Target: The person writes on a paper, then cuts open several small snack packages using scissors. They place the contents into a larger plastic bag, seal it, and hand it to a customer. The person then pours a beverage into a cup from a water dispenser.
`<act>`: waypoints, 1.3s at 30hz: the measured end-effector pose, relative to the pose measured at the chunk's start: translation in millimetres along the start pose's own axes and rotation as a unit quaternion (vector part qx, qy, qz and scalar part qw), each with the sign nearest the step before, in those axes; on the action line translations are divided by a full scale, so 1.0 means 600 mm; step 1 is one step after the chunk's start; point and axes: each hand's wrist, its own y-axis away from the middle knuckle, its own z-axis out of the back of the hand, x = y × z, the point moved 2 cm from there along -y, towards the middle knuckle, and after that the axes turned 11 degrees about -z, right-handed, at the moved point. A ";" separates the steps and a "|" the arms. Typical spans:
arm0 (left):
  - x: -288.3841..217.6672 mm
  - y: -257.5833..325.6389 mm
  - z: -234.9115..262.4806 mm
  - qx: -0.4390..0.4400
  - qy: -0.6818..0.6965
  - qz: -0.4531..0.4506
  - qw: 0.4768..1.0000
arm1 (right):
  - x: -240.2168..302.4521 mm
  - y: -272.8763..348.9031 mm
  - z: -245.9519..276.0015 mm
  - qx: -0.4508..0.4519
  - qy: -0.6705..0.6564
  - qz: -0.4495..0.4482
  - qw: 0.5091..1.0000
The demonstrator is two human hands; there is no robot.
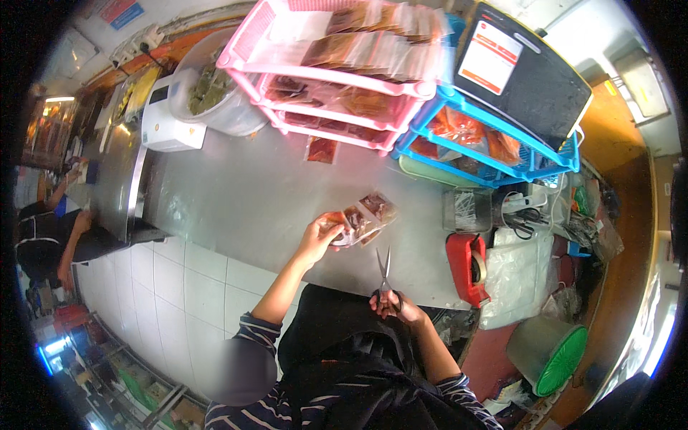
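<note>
My left hand [317,240] pinches one end of a short strip of small clear sachets [374,209] with a dark red-brown filling. The strip slants up and right over the steel table [236,190]; whether its far end rests on the metal I cannot tell. By the table's near edge, my right hand [396,307] has its fingers in the handles of a pair of scissors [385,269]. The blades point away from me, slightly apart, just below the sachets and not touching them. A single orange-red sachet [321,150] lies farther back, below the pink rack.
A pink tiered rack [337,79] and a blue rack [466,154], both full of sachets, stand at the back. On the right are a red tape dispenser [466,269], clear plastic bags [512,287] and a bin with a green lid [560,362]. Another person [54,244] works at far left.
</note>
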 end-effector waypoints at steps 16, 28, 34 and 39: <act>0.130 0.109 0.096 -0.115 0.163 0.015 0.980 | 0.037 -0.158 -0.073 -0.026 0.324 -0.092 0.941; 0.144 0.135 0.097 -0.136 0.229 0.060 0.962 | 0.047 -0.160 -0.071 -0.100 0.403 -0.117 0.902; 0.153 0.138 0.124 -0.086 0.098 0.065 0.989 | 0.065 -0.191 -0.083 -0.068 0.369 -0.128 0.918; 0.146 0.139 0.123 -0.097 0.186 0.043 0.977 | 0.076 -0.191 -0.088 -0.114 0.439 -0.104 0.885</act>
